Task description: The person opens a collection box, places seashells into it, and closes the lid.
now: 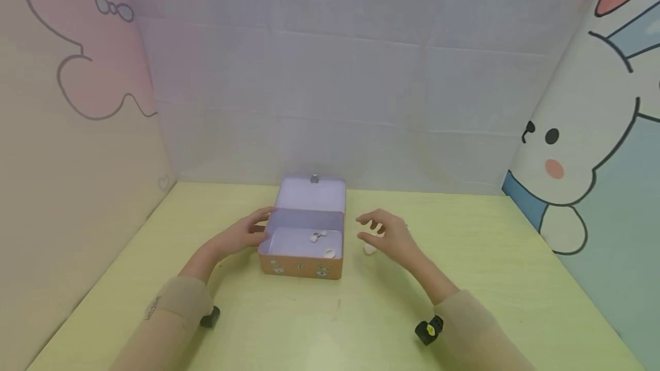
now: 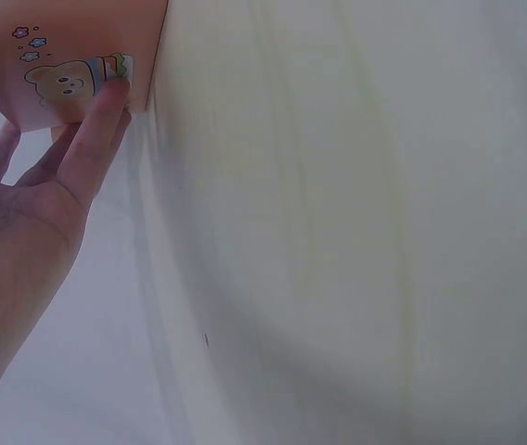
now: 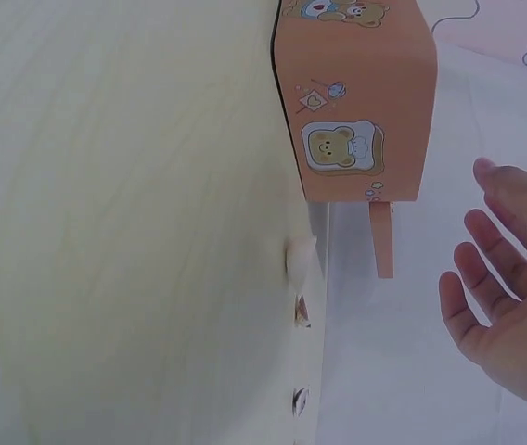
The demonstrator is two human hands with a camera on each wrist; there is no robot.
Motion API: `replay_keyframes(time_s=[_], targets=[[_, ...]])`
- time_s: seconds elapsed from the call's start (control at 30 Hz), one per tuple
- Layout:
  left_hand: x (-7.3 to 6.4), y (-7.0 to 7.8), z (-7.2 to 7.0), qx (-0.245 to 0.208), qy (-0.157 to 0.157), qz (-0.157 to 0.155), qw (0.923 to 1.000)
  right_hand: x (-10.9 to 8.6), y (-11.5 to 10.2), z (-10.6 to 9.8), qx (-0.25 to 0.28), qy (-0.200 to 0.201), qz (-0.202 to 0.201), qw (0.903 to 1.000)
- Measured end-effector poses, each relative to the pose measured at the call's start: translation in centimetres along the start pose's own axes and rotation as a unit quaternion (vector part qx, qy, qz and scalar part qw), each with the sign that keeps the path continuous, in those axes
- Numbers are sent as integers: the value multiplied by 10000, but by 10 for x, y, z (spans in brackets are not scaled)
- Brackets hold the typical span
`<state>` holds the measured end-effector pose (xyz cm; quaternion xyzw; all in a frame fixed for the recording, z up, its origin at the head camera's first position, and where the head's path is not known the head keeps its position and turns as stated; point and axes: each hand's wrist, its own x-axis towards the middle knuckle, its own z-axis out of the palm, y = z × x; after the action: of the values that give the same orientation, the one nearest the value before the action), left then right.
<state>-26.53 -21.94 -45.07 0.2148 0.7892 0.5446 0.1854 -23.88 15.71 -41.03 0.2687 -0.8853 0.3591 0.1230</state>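
Note:
An orange tin box (image 1: 301, 267) stands with its lid (image 1: 311, 194) tipped back, showing a pale lilac interior. Inside lie a few small white pieces (image 1: 314, 238) and a round white piece (image 1: 330, 253). My left hand (image 1: 236, 236) rests against the box's left side, with a finger (image 2: 99, 134) extended over the printed bear. To the right of the box, my right hand (image 1: 390, 238) hovers with its fingers loosely bent and nothing between them. On the table below it lies a white shell (image 3: 301, 262), partly covered by the hand in the head view.
Two small brownish shell-like pieces, one nearer (image 3: 302, 312) and one farther along (image 3: 301, 400), lie past the white shell. The pale yellow table (image 1: 289, 325) meets a plain cloth backdrop (image 1: 330, 90) just behind the lid. Printed panels flank both sides.

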Motion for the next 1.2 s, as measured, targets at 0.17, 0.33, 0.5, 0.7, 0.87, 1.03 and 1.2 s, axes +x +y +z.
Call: replay_keyframes(time_s=[0.17,0.33,0.5,0.7,0.87,1.03,1.2], targets=[[0,-1,-1,-35,-24,25,10000,-5,11,-3,-58,-69,173,9998],[2,-4,-2,-68,-81,103,9999,-9,19,-5,-92,-85,281,9995],[2,-3,-2,-105,-95,61,9999,-11,25,-6,-57,-169,346,9992],[2,-2,-2,-101,-108,88,9999,-12,34,-6,-31,-390,422,9983],[3,-4,-2,-87,-90,89,9999,-12,41,-4,-64,-542,501,9973],[4,-5,-3,-69,-8,-51,10000,-11,48,-3,-145,-862,602,9944],[3,-4,-2,4,97,-152,9998,-8,51,-2,-209,-1218,657,9902]])
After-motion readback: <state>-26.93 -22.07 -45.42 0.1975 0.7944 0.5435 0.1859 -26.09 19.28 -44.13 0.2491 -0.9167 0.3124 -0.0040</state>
